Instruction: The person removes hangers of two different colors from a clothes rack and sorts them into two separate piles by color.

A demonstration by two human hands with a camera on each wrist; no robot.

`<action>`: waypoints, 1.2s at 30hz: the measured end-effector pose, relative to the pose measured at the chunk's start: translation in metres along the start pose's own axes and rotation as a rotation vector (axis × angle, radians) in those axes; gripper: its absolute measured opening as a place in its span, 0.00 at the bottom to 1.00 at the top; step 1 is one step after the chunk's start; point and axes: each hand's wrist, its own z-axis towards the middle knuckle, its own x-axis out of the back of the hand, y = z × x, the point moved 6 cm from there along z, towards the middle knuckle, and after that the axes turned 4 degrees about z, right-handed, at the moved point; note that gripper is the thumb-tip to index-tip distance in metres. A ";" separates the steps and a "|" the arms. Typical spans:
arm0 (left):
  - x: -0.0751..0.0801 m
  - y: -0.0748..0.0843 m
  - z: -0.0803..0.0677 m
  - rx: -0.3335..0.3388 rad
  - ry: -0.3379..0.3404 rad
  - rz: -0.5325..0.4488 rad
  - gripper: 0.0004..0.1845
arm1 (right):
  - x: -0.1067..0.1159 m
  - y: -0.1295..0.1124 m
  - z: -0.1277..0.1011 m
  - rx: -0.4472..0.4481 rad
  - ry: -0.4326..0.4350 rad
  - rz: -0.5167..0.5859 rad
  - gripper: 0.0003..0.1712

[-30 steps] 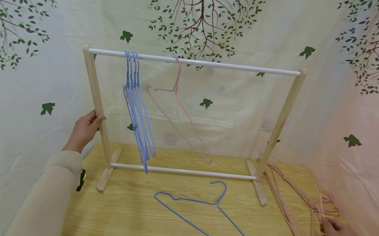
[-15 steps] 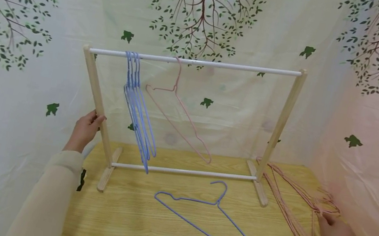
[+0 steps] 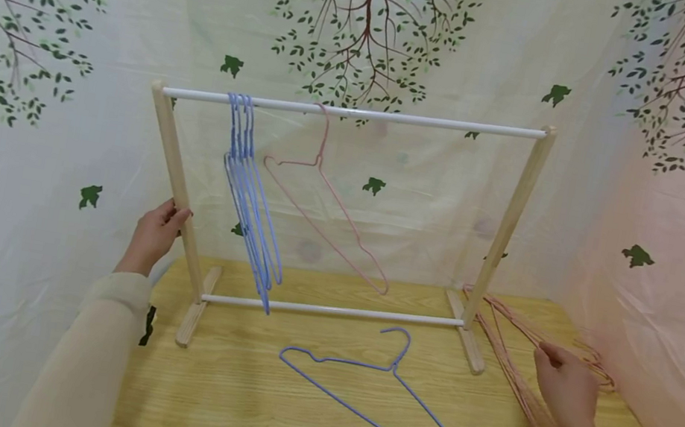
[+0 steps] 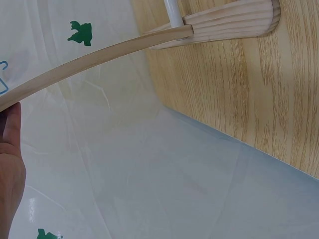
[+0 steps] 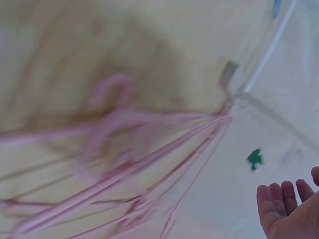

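Note:
At the left of the head view, my left hand (image 3: 155,235) grips the wooden side post (image 3: 171,151) of a clothes rack, also seen in the left wrist view. My right hand (image 3: 570,399) is over the pile of pink wire hangers (image 3: 513,374) on the table's right. The right wrist view shows its fingers (image 5: 275,201) loosely bent, holding nothing. Several blue hangers (image 3: 248,205) hang together near the left of the rack's white rail (image 3: 439,123). One pink hanger (image 3: 346,210) hangs to their right. A single blue hanger (image 3: 363,417) lies flat in front of the rack.
The rack stands on two wooden feet (image 3: 471,350) joined by a lower white bar (image 3: 333,310). A wood-grain table (image 3: 202,402) carries it all. Pale sheeting (image 3: 437,214) printed with trees and leaves closes in the back and sides.
My right hand has let go of a pink hanger at the pile and shifted left and slightly up. My left hand stays on the post. The hanging pink hanger sways slightly.

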 end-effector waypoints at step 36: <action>0.001 -0.006 0.003 0.027 -0.042 -0.126 0.29 | -0.091 -0.291 0.039 0.309 -0.193 0.401 0.24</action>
